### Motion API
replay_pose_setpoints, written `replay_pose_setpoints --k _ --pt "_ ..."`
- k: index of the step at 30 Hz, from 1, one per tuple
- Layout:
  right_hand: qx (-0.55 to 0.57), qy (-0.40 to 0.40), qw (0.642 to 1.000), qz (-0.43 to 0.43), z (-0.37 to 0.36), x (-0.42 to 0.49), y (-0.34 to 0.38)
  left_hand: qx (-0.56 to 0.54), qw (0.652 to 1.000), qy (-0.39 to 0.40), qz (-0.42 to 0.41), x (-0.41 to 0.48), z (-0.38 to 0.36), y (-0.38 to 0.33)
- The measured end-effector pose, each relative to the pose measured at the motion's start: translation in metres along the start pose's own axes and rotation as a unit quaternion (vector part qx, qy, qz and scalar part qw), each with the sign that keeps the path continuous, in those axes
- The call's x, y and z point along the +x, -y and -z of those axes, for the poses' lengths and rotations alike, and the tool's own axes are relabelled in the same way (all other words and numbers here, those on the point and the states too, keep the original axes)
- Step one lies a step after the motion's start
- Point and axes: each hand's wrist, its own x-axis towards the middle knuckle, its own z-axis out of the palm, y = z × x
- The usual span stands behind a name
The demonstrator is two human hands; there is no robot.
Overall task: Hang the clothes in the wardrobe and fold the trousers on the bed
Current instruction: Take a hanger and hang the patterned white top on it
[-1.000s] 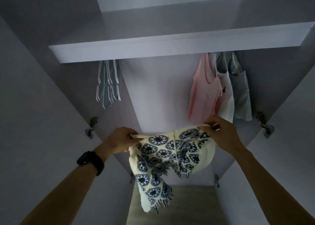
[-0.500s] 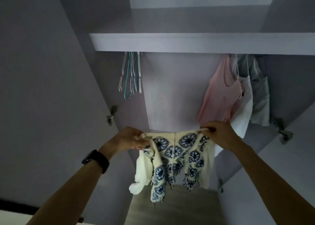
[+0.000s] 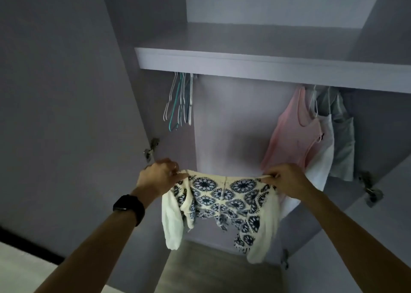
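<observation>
A cream top with dark blue flower prints [image 3: 219, 200] hangs spread between my two hands, in front of the open wardrobe. My left hand [image 3: 159, 177] pinches its upper left edge. My right hand [image 3: 287, 178] pinches its upper right edge. The top's white sleeves dangle at both sides. Several empty wire hangers [image 3: 180, 99] hang under the shelf at the upper left of the wardrobe. No trousers or bed are in view.
A pink tank top [image 3: 291, 137], a white garment [image 3: 322, 155] and a grey-green one [image 3: 343, 141] hang at the right. A shelf [image 3: 255, 66] runs across above. Open doors stand at both sides, with hinges [image 3: 151, 148] showing. The wardrobe floor [image 3: 211, 270] lies below.
The crumpled top has been pulled out wide between my hands and now hangs flat with its sleeves down. The view has swung left and my hands sit slightly farther apart.
</observation>
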Motion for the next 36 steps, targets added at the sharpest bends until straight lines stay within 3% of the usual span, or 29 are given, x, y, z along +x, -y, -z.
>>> replay_pose_setpoints --k 3,9,15,18,20,26,29,36 --pt "0.042 0.008 0.998 0.052 0.011 0.014 0.008 -0.022 0.996 -0.079 0.043 -0.013 0.003 -0.022" --pt "0.004 0.004 0.992 0.129 0.014 0.036 0.027 0.095 0.966 -0.24 0.015 -0.027 0.025 -0.058" --pt "-0.113 0.075 0.983 0.126 0.007 0.069 0.054 0.298 0.905 -0.302 -0.042 -0.03 0.051 -0.06" --pt "-0.185 0.16 0.964 0.107 0.0 0.093 0.065 0.364 0.873 -0.319 -0.07 -0.029 0.067 -0.048" --pt "-0.167 0.201 0.96 0.097 -0.002 0.118 0.079 0.391 0.856 -0.33 -0.074 -0.023 0.081 -0.036" --pt "-0.01 0.054 0.997 0.059 -0.011 0.204 0.13 0.43 0.859 -0.278 -0.007 -0.003 0.105 0.002" --pt "0.038 0.018 0.999 0.02 -0.031 0.241 0.145 0.442 0.847 -0.295 0.025 -0.002 0.102 0.03" --pt "0.161 -0.049 0.984 -0.052 -0.085 0.301 0.162 0.491 0.781 -0.38 -0.062 0.007 0.088 0.093"
